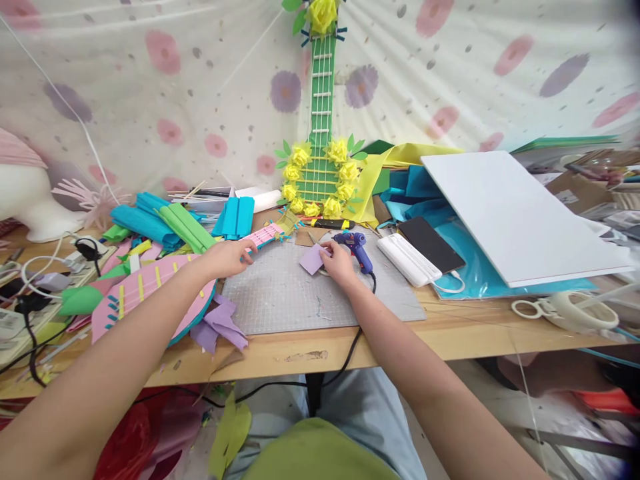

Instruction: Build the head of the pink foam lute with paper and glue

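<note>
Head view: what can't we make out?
Head view, pink guitar: part of its body, behind the left forearm.
Head view, left hand: grip or mere touch on the pink neck; the hand itself blocks the contact.
Head view, purple paper: one side, covered by the right hand.
Head view, green guitar: top end, cut off by the upper edge.

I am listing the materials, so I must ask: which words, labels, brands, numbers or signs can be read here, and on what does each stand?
No text can be read.
Brown cardboard box at the right, white label: too small and blurred.
White block among cables at the far left: possible print, too small.
Grey gridded cutting mat: no readable numbers.
Blue-violet plastic glue gun: no readable brand.
Lavender paper square: no writing visible.
</note>
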`<state>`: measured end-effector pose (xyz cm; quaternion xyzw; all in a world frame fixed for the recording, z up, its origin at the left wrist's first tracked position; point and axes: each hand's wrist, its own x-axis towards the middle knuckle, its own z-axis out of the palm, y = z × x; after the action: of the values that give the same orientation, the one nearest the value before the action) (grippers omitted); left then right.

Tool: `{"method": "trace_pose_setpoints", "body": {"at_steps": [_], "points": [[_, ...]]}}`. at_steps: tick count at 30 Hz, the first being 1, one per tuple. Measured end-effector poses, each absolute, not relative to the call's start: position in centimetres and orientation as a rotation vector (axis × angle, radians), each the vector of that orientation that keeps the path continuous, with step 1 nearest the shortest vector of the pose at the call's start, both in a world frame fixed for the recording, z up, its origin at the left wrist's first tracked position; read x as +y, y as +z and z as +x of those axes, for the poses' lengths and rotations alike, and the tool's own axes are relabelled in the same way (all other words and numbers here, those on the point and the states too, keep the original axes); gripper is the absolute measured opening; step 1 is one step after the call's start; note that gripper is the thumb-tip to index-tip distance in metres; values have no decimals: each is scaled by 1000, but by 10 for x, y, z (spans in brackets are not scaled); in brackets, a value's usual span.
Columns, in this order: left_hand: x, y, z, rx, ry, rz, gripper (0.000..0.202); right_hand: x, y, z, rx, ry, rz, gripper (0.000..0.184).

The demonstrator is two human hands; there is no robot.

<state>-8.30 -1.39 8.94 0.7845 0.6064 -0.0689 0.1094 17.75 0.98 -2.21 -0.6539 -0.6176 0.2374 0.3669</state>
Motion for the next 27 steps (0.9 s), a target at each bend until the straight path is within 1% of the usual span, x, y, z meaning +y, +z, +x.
{"method": "trace_pose_setpoints", "body": {"at_steps": [2,4,5,8,10,11,13,17,19,23,25,27], "points": [[-3,88,-78,1835,-312,2342,36,11,-24,178,-1549,638,-1666,28],[6,82,-72,1964,-225,2390,31,12,-25,178,-1545,630,-1642,31],[10,77,-70,2033,-122,2424,34,11,-25,178,-1554,608,-1621,31],[24,58,-65,2170,111,2471,58,9,-24,176,-1599,515,-1543,27],[35,46,-63,2270,112,2337,74,6,-21,175,-1615,469,-1526,21],[41,41,-62,2297,103,2242,77,5,-20,175,-1617,453,-1533,18],[50,36,-61,2303,70,2089,76,3,-18,175,-1609,434,-1565,14],[54,41,-60,2131,-49,2101,58,1,-15,175,-1551,439,-1588,13],[46,47,-62,2001,-111,2171,56,-2,-12,175,-1469,412,-1534,16],[17,51,-69,1859,-282,2307,61,-12,-1,170,-1353,366,-1328,25],[2,49,-74,1835,-340,2334,61,-15,3,168,-1352,410,-1295,32],[-8,46,-77,1848,-317,2335,60,-15,3,165,-1381,496,-1323,38]]}}
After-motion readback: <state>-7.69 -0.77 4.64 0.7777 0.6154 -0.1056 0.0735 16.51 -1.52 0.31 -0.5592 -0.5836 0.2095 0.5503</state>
